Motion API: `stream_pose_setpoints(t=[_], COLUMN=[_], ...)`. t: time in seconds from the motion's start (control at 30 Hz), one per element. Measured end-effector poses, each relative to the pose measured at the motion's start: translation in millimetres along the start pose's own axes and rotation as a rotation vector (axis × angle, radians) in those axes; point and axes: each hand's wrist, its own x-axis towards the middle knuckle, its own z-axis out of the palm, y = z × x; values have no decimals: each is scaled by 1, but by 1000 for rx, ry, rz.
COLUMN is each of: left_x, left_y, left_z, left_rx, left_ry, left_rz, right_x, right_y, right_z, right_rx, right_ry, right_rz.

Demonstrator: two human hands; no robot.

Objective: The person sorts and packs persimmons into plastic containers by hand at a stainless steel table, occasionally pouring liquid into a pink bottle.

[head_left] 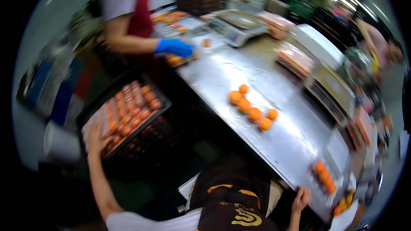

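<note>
At the lower left my left hand (95, 137) reaches to a black crate (165, 108). Its fingers lie stretched out on a pale pink pack (89, 125) at the crate's near left end. Rows of orange-red fruit in clear packs (130, 109) fill the rest of the crate; they are blurred. My right hand (302, 199) is curled closed beside the near edge of the metal table (205, 85), with nothing visible in it. Closest to it on the table is a row of orange fruit (325, 177) on clear film.
Several loose oranges (254, 113) lie mid-table. A co-worker's blue-gloved hand (175, 48) is over fruit at the far left. Scales (235, 25), a second scale (329, 94) and stacked packs (295, 60) line the far side. A white bucket (62, 141) stands left of the crate.
</note>
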Motion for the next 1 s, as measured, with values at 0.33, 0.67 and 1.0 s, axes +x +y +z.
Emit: stream_pose_setpoints(t=[0.33, 0.67, 1.0], left_x=[74, 289, 374], left_y=[11, 194, 269], left_z=[45, 75, 101], left_rx=[-13, -171, -226], left_ry=[-25, -52, -99], left_rz=[198, 436, 469], right_x=[22, 27, 44], right_y=[-10, -18, -42], right_z=[-9, -13, -6], right_rx=[40, 44, 19], right_ry=[38, -41, -58], right_rz=[12, 100, 135])
